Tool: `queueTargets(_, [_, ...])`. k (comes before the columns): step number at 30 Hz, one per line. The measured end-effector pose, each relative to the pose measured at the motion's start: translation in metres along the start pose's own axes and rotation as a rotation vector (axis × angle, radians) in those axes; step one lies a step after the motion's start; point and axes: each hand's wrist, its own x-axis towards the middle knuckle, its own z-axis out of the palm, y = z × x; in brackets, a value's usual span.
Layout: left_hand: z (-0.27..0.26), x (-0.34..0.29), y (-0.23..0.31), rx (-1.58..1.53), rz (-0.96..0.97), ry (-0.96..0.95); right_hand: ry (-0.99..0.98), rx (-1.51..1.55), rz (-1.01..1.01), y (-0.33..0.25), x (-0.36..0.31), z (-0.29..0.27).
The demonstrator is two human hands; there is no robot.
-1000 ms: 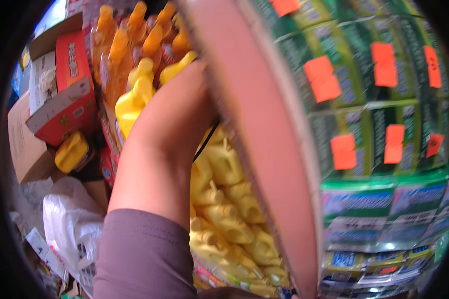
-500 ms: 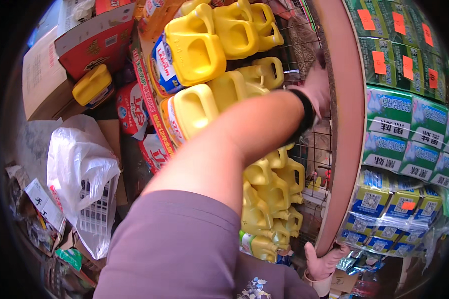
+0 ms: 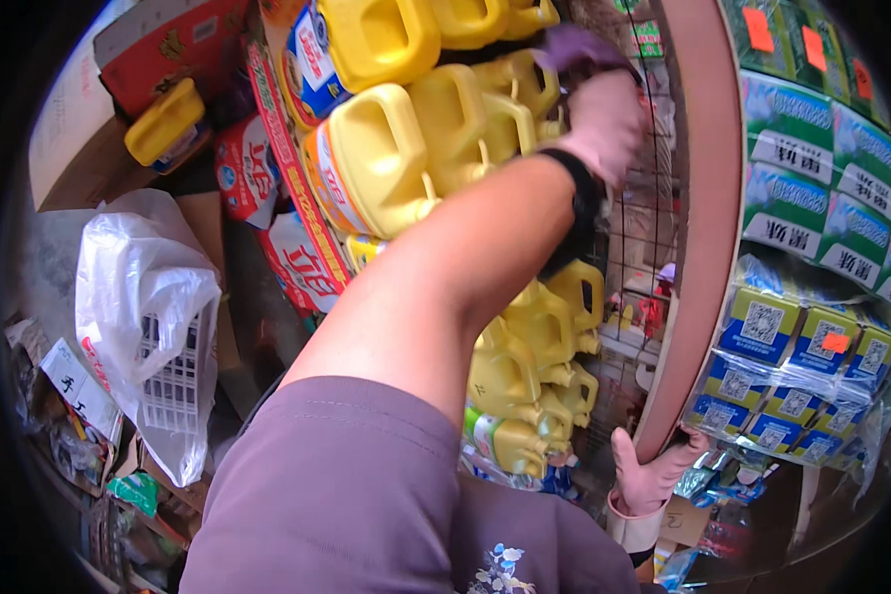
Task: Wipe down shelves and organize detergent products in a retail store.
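My left hand (image 3: pixel 609 124), in a pink glove with a black band at the wrist, is stretched forward beside the wire grid (image 3: pixel 643 198). Its fingers close on a blurred purple cloth (image 3: pixel 579 48) next to the yellow jugs (image 3: pixel 445 109). My right hand (image 3: pixel 653 470), also in a pink glove, grips the near end of a long pinkish-brown shelf board (image 3: pixel 708 198). The thumb lies on the board's left side and the fingers on its right. My left forearm hides part of the jugs.
Green boxes (image 3: pixel 792 188) and wrapped blue-yellow boxes (image 3: pixel 762 327) line the right side. At left are a white plastic bag (image 3: pixel 144 287) over a crate, a red carton (image 3: pixel 168 59), a lone yellow jug (image 3: pixel 163 124) and red-white packs (image 3: pixel 297 257). More yellow jugs (image 3: pixel 530 346) stand below my forearm.
The left hand has moved forward from behind the shelf board to near the jugs, and the purple cloth now shows. The view has shifted; the right hand stays at the board's end.
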Motion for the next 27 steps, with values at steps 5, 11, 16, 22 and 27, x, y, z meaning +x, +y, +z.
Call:
queueTargets(5, [0.002, -0.038, 0.042, 0.901, -0.167, 0.119, 0.004, 0.051, -0.035, 0.0, 0.006, 0.001])
queueTargets(11, [0.041, -0.103, 0.052, 0.855, -0.197, 0.028, -0.002, 0.045, -0.093, 0.0, 0.005, -0.001])
queueTargets(16, [0.092, -0.116, 0.011, 0.397, -0.268, 0.075, 0.025, 0.016, -0.088, 0.002, 0.003, 0.001])
queueTargets(22, [0.063, -0.071, 0.026, 0.307, -0.031, 0.15, 0.037, -0.07, -0.12, 0.006, 0.005, -0.002])
queueTargets(27, [0.015, -0.068, 0.073, 0.708, 0.099, 0.191, 0.038, 0.009, -0.095, 0.002, 0.003, 0.0])
